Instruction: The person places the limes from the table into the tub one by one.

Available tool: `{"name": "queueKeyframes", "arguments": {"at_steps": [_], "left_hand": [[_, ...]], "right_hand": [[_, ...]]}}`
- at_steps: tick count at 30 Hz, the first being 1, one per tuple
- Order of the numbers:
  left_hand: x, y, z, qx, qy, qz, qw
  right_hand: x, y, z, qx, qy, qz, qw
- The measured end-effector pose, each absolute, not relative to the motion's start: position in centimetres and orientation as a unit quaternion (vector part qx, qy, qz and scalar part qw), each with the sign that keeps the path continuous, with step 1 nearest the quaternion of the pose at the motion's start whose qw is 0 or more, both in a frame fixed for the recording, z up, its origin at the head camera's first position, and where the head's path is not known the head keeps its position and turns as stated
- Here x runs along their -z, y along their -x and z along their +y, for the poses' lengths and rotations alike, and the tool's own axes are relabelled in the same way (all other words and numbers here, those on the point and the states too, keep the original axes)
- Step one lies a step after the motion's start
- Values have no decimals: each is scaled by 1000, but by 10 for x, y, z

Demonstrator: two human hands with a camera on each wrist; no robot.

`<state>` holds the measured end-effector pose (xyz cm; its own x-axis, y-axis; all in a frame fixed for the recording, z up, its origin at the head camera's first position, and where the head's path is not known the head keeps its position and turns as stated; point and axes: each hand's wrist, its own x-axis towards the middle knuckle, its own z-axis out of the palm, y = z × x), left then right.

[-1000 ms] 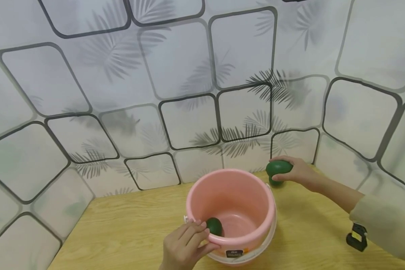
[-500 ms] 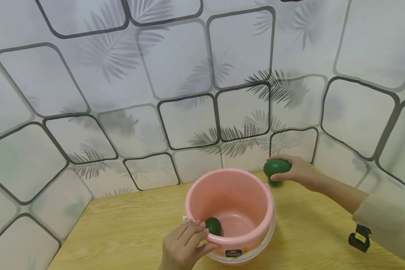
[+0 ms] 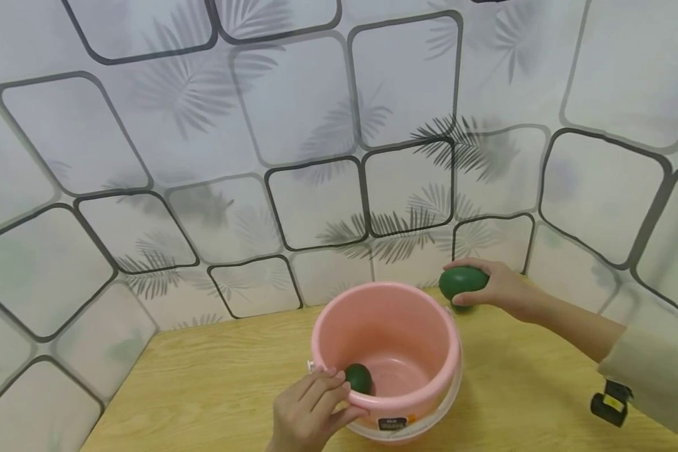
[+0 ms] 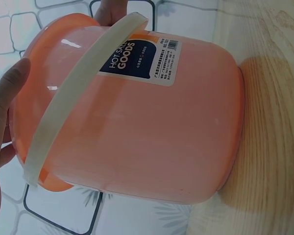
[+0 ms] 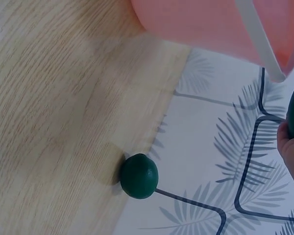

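Note:
A pink bucket with a white handle stands upright on the table. My left hand grips its near-left rim, fingers over the edge and thumb outside, also plain in the left wrist view. Inside the bucket, near those fingers, lies a dark green round fruit. Right of the bucket, my right hand holds a smooth green oval fruit, like an avocado, above the table between thumb and fingers. Below it a similar green fruit rests on the table near the wall, mostly covered in the head view.
The wooden table runs back to a patterned wall, which also closes off both sides. The bucket's white handle hangs down on the near side. A black device sits at the right sleeve.
My right hand has shifted slightly left with the held fruit, which now covers more of the fruit below. The left hand and bucket keep their places.

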<state>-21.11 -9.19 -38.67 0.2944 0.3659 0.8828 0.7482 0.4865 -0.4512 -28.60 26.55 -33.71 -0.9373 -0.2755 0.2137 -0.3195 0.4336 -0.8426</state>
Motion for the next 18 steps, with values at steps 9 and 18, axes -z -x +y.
{"name": "queueKeyframes", "arguments": {"at_steps": [9,18], "left_hand": [[387,209,-92,158,482,-586,631],[382,209,-90,164,488,-575,636]], "right_hand": [[332,274,258,-520,-194,-832,1],[327,269,252,-512,-217,-831,-15]]}}
